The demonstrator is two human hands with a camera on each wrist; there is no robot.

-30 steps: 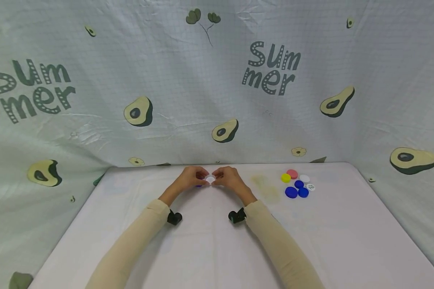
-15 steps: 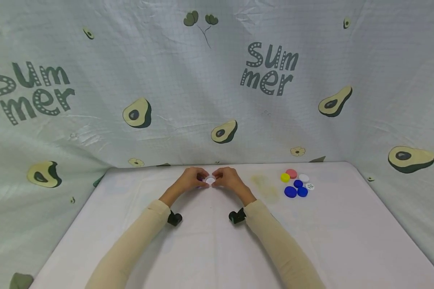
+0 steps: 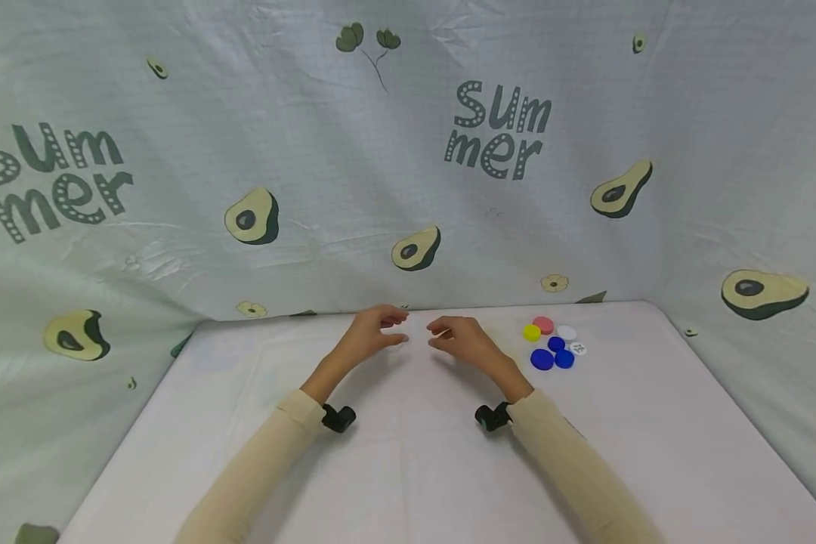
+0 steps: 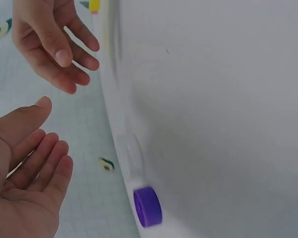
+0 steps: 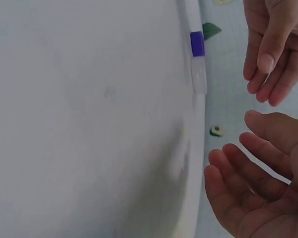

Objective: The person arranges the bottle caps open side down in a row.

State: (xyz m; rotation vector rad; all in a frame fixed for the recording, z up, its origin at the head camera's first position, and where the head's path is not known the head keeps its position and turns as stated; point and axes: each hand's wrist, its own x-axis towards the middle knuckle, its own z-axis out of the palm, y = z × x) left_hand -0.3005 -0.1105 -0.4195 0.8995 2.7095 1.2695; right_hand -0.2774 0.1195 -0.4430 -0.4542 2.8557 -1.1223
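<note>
Both hands hold nothing. My left hand is raised at the back of the table, thumb apart from loosely bent fingers. Facing it across a gap is my right hand, its fingers also relaxed. Two bottle caps stand side by side near the table's back edge: a purple cap and a whitish, see-through one. In the right wrist view the purple cap and the pale cap appear close together, apart from the fingers. I cannot make out this pair in the head view, where my left hand is nearest.
Right of my right hand lies a group of bottle caps: several blue caps, a yellow cap, a pink cap, a white cap and a white cap with dark print. A patterned curtain rises behind the table.
Both hands have let go of the white cap they held between them and moved apart. My right hand and forearm have shifted to the right.
</note>
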